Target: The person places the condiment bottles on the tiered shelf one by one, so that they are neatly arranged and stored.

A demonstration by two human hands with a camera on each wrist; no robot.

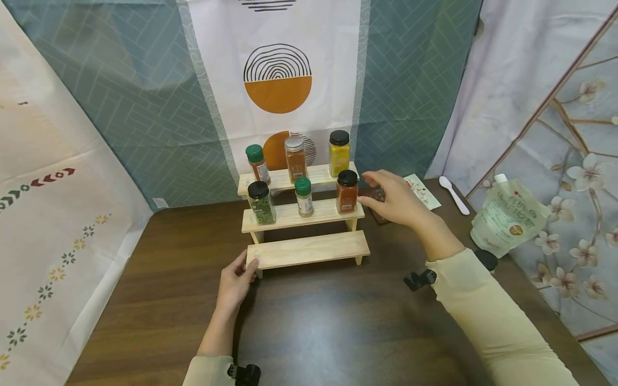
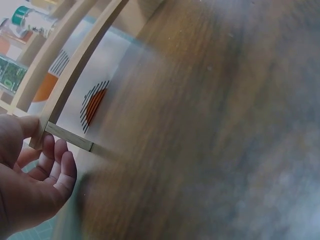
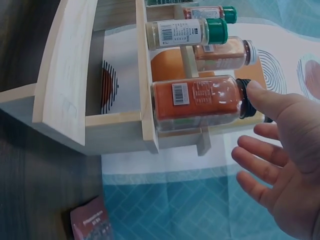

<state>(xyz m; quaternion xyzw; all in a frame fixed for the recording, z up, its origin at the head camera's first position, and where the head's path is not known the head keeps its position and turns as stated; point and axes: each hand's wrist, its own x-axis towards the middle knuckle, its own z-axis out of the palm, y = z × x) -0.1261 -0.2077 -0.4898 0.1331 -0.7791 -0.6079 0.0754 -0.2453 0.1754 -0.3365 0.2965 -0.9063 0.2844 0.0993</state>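
Note:
A three-step wooden spice rack [image 1: 309, 250] stands on the dark table. My left hand [image 1: 235, 281] grips the left end of its lowest step, thumb on top and fingers curled below the board. On the middle step, at the right, stands a jar of red spice [image 3: 200, 102] with a black lid. My right hand [image 1: 393, 197] is beside that jar, thumb tip right at the lid and the other fingers spread loosely apart. Also on the middle step are a green herb jar [image 1: 262, 206] and a small green-capped jar [image 1: 304, 201].
The top step holds a green-capped jar [image 1: 258, 165], a silver-capped jar [image 1: 296, 161] and a yellow spice jar [image 1: 339, 155]. Right of the rack lie a dark packet [image 3: 92, 220], a card [image 1: 424, 192], a white spoon [image 1: 454, 195] and a standing pouch [image 1: 507, 217].

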